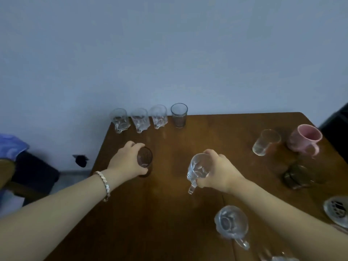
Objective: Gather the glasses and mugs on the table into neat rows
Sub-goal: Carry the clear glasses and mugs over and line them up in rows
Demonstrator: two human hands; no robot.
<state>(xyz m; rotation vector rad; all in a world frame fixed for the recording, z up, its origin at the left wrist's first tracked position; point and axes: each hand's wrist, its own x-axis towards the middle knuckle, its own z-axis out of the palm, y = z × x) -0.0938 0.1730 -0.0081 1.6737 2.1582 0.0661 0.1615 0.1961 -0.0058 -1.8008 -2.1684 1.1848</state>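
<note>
Clear mug (pixel 197 169) gripped in right hand (pixel 216 172), brown glass (pixel 144 159) in left hand (pixel 126 161).

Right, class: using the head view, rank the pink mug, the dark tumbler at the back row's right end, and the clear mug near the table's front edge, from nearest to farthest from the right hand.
1. Clear mug, just below the right hand, toward the front.
2. Dark tumbler, behind and left, by the wall.
3. Pink mug, far right.

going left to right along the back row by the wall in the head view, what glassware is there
clear glass mug → second clear glass mug → third clear glass mug → dark-tinted tumbler
</note>
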